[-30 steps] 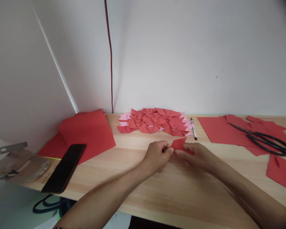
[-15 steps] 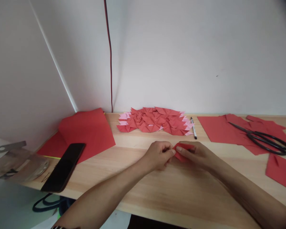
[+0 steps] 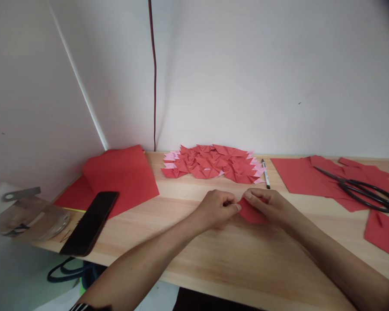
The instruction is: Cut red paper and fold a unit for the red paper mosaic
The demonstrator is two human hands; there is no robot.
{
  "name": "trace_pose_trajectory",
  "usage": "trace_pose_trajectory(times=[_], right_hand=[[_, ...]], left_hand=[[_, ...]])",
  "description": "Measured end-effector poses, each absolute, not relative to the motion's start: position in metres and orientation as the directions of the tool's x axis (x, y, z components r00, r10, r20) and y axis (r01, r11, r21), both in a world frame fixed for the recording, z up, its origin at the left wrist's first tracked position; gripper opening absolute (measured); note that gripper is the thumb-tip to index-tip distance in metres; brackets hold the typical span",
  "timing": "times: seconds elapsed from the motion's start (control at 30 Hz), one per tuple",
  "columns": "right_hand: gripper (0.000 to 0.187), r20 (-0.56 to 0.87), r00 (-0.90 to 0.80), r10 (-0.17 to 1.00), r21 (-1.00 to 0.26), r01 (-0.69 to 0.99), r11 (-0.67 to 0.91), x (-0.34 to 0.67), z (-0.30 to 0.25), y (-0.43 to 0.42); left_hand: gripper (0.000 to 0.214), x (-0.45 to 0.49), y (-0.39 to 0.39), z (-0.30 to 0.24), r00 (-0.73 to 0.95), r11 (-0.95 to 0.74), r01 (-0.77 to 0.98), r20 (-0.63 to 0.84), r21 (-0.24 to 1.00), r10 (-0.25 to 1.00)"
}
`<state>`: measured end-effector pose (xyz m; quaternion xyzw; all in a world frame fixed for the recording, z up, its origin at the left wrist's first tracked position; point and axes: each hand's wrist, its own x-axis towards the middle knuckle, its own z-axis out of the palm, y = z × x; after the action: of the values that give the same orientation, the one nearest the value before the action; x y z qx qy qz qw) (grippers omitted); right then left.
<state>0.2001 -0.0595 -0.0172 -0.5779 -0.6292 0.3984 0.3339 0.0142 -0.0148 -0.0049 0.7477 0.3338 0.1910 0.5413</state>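
Observation:
Between my two hands, just above the wooden table (image 3: 214, 259), is a small piece of red paper (image 3: 251, 214). My left hand (image 3: 221, 207) pinches its left edge between thumb and fingers. With thumb and curled fingers, my right hand (image 3: 262, 203) grips the paper's upper right side and hides part of it. Beyond the hands lies a heap of folded red and pink paper pieces (image 3: 210, 163) against the wall. A marker pen (image 3: 266, 173) rests beside the heap's right end.
On the right, black-handled scissors (image 3: 359, 190) lie on red paper sheets (image 3: 294, 172), with a smaller red piece (image 3: 384, 233) nearer. To the left are large red sheets (image 3: 126, 177), a black phone (image 3: 90, 224) and a clear container (image 3: 42, 220) at the table edge.
The red paper has turned in my hands, and more of its face shows below my fingers. My right thumb has shifted up along it. The view has moved slightly left.

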Motion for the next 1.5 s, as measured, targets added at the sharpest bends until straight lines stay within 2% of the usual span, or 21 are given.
trace_pose_trajectory(times=[0.13, 0.3, 0.5, 0.73, 0.93, 1.1, 1.23, 1.37, 1.5], right_hand=[[0.043, -0.166, -0.123, 0.978, -0.900, 0.424, -0.099, 0.200, -0.019, -0.057], [0.042, -0.091, -0.202, 0.975, -0.870, 0.492, 0.021, 0.196, -0.017, -0.058], [0.044, -0.145, -0.116, 0.983, -0.789, 0.613, -0.044, 0.194, -0.013, -0.059], [0.037, -0.154, -0.107, 0.982, -0.768, 0.638, -0.051, 0.198, -0.013, -0.059], [0.039, -0.149, -0.136, 0.979, -0.806, 0.591, -0.041, 0.203, -0.012, -0.060], [0.035, -0.118, -0.222, 0.968, -0.892, 0.451, -0.005, 0.206, -0.011, -0.059], [0.031, -0.074, -0.222, 0.972, -0.895, 0.445, 0.034, 0.202, -0.008, -0.060], [0.033, -0.086, -0.238, 0.967, -0.880, 0.474, 0.038, 0.199, -0.009, -0.063], [0.041, -0.083, -0.183, 0.979, -0.851, 0.525, 0.026, 0.202, -0.015, -0.061]], left_hand=[[0.023, 0.016, -0.015, -0.011, 0.641, -0.104, 0.266, -0.095, 0.958, 0.762], [0.018, 0.020, -0.015, -0.019, 0.668, -0.010, 0.246, -0.162, 0.969, 0.727], [0.020, 0.019, -0.016, -0.014, 0.630, -0.132, 0.326, -0.111, 0.936, 0.769], [0.023, 0.018, -0.015, -0.017, 0.604, -0.064, 0.240, -0.098, 0.969, 0.791], [0.023, 0.018, -0.014, -0.016, 0.590, -0.142, 0.237, -0.026, 0.961, 0.807], [0.020, 0.017, -0.017, -0.009, 0.699, -0.076, 0.197, -0.086, 0.978, 0.710], [0.021, 0.017, -0.020, -0.009, 0.770, -0.077, 0.209, -0.116, 0.975, 0.627], [0.023, 0.017, -0.020, -0.009, 0.768, -0.113, 0.263, -0.138, 0.958, 0.625], [0.023, 0.015, -0.019, -0.006, 0.748, -0.121, 0.298, -0.153, 0.947, 0.646]])
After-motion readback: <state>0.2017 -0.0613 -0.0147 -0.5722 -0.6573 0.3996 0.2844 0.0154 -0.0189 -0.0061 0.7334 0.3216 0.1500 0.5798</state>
